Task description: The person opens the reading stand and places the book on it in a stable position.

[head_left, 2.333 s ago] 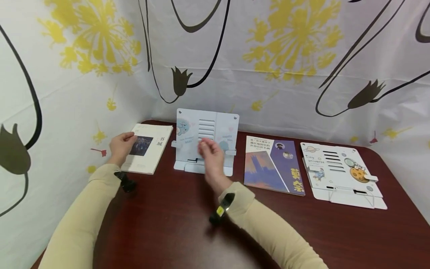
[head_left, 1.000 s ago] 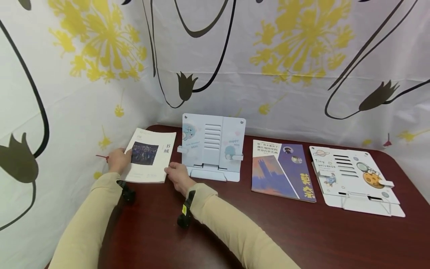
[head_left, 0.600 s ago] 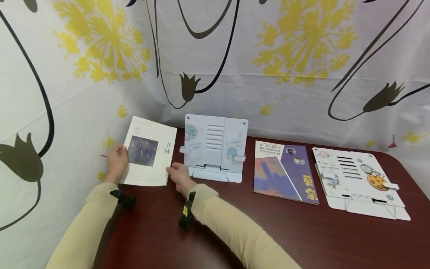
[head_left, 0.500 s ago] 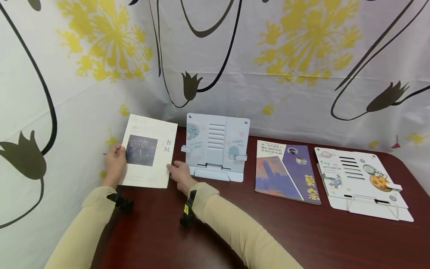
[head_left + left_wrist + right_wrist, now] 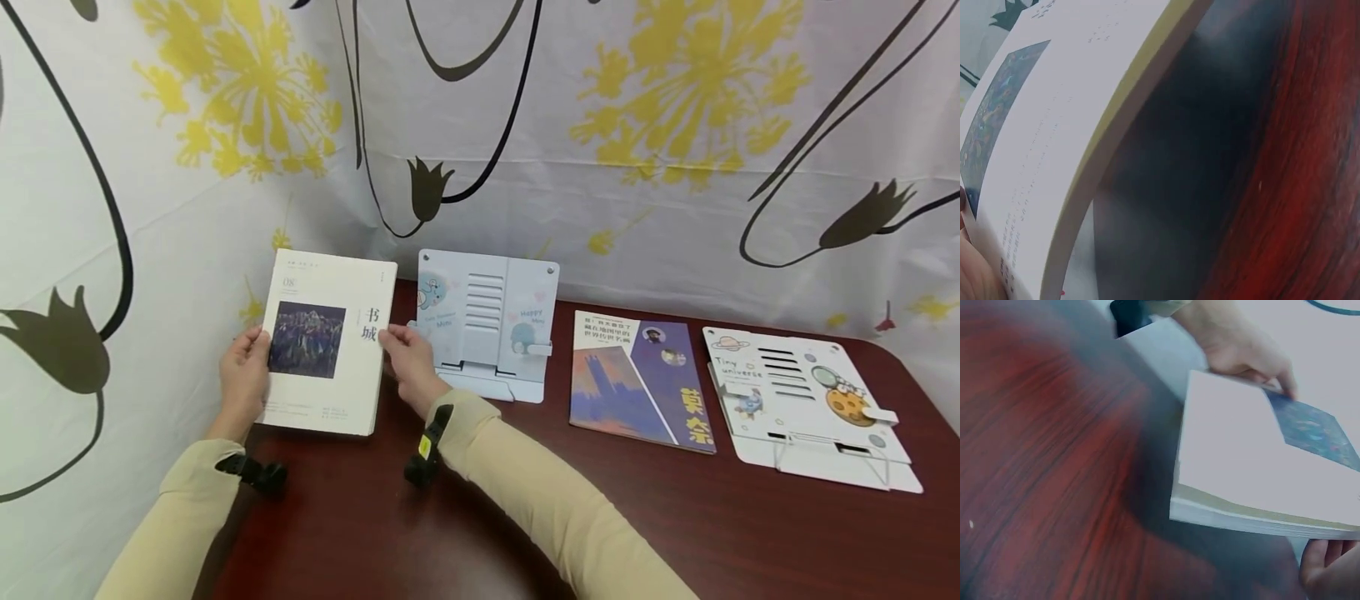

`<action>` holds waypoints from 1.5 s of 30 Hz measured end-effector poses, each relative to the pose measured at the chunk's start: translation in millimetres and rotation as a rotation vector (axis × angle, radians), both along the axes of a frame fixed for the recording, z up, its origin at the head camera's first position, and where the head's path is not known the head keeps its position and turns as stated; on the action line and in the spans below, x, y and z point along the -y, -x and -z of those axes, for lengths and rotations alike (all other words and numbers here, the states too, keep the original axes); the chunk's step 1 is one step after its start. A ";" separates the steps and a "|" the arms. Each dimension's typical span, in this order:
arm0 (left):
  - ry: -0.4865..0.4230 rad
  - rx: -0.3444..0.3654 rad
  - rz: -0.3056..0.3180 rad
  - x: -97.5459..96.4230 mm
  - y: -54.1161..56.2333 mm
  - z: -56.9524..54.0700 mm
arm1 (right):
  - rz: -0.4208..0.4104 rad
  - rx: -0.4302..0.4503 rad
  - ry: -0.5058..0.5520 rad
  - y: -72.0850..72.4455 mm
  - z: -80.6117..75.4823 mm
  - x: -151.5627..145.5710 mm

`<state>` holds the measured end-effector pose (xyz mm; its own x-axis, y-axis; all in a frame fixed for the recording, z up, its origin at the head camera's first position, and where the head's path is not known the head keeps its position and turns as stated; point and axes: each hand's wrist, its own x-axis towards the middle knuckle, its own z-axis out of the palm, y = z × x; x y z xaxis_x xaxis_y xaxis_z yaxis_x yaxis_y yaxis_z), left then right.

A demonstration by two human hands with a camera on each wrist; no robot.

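Between my two hands a thick white paperback book [image 5: 322, 400] is held tilted up, its cover with a dark picture facing me. My left hand [image 5: 246, 375] grips its left edge, thumb on the cover. At the right edge my right hand [image 5: 414, 362] pinches it between thumb and fingers. The right wrist view shows the book [image 5: 1235, 437] raised over the table, with the left hand [image 5: 1241, 347] on its far side and the right hand's fingers [image 5: 1315, 557] at the near edge. Behind the right hand stands a pale blue book stand [image 5: 487, 317].
A purple and orange magazine [image 5: 630, 383] lies flat right of the blue stand. Farther right, a white book stand [image 5: 802, 400] with space drawings lies folded low. The dark red table [image 5: 360, 517] runs back to a patterned cloth wall [image 5: 510, 108].
The right hand came from in front of the blue stand to the book's right edge. Both hands then lifted the book off the table, tilted it up and brought it nearer.
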<state>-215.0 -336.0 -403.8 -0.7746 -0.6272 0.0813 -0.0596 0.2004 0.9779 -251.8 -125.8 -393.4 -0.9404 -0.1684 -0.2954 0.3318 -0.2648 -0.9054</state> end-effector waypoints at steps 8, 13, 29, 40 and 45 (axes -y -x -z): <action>-0.271 -0.116 0.175 -16.6 7.4 -16.9 | -0.085 0.016 0.112 8.5 -28.8 -33.7; -0.266 -0.100 0.414 -37.9 21.3 -39.8 | -0.059 -0.064 0.095 21.9 -55.6 -72.8; 0.077 -0.112 0.574 -124.9 88.4 -84.1 | 0.086 -0.505 -0.179 68.6 -91.9 -186.6; 0.083 -0.226 0.594 -149.7 102.4 -74.9 | 0.157 -0.563 -0.152 79.4 -82.7 -210.6; 0.104 -0.207 0.574 -154.0 101.5 -68.2 | 0.171 -0.575 -0.190 77.0 -75.9 -215.9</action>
